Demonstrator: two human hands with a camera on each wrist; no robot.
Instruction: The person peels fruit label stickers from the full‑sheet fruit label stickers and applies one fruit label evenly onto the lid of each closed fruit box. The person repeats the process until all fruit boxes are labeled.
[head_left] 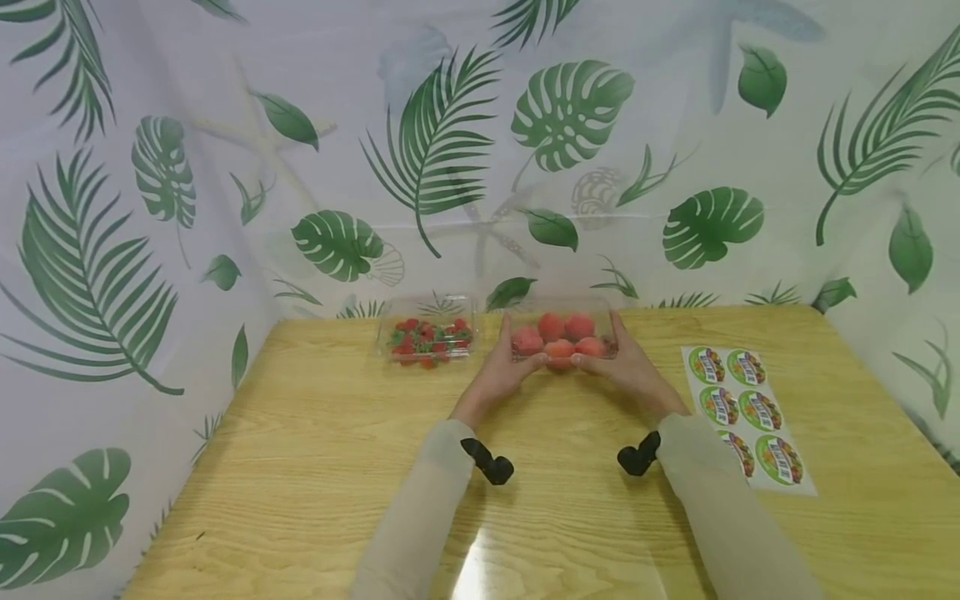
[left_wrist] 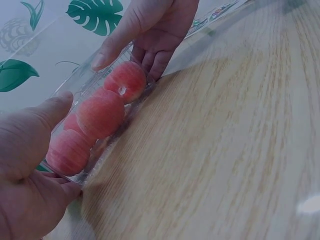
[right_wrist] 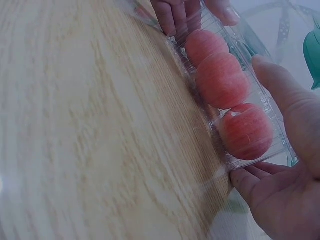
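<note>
A clear plastic box [head_left: 497, 329] of strawberries is not what the hands touch; they are on the clear lidded box [right_wrist: 272, 112] beside it, which holds several round pinkish-red peaches [head_left: 559, 350]. My left hand [head_left: 504, 367] grips that box's left end, thumb on the upper front edge and fingers curled under its base. At the other end my right hand [head_left: 626, 364] holds it the same way. In the left wrist view the peaches [left_wrist: 100, 114] show through the front wall. The box's underside is hidden.
Left of the hands stands another clear box holding strawberries [head_left: 427, 337]. A sheet of round fruit stickers [head_left: 750, 412] lies on the wooden table [head_left: 300, 467] at the right. Leaf-patterned cloth [head_left: 450, 167] hangs behind the table's far edge.
</note>
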